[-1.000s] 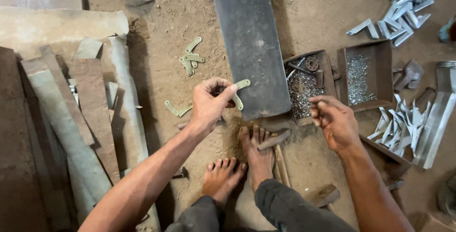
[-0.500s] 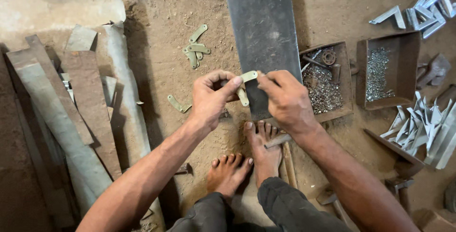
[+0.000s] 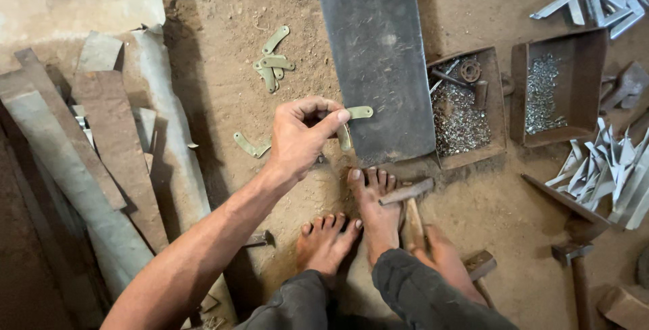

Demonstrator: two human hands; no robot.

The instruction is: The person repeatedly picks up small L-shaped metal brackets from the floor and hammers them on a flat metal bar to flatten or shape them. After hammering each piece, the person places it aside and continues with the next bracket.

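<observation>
No real packaging, labels, signs or screens here. Closest thing is two open rusty brown metal trays (image 3: 503,137) (image 3: 595,66) of small silvery bits, side by side on the dirt floor, right of the dark plate.

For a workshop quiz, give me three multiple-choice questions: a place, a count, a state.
1. Relative to the dark slab, the pile of flat pieces lies: A on top of it; B on the dirt to its left; C in a bucket.
2. Open boxes right of the slab: A one; B two; C four.
3. The left hand is: A empty; B flat on the ground; C pinching a flat piece.
B, the pile rests on bare dirt; B, two boxes stand side by side; C, thumb and fingers grip the piece at the slab's edge.
</observation>
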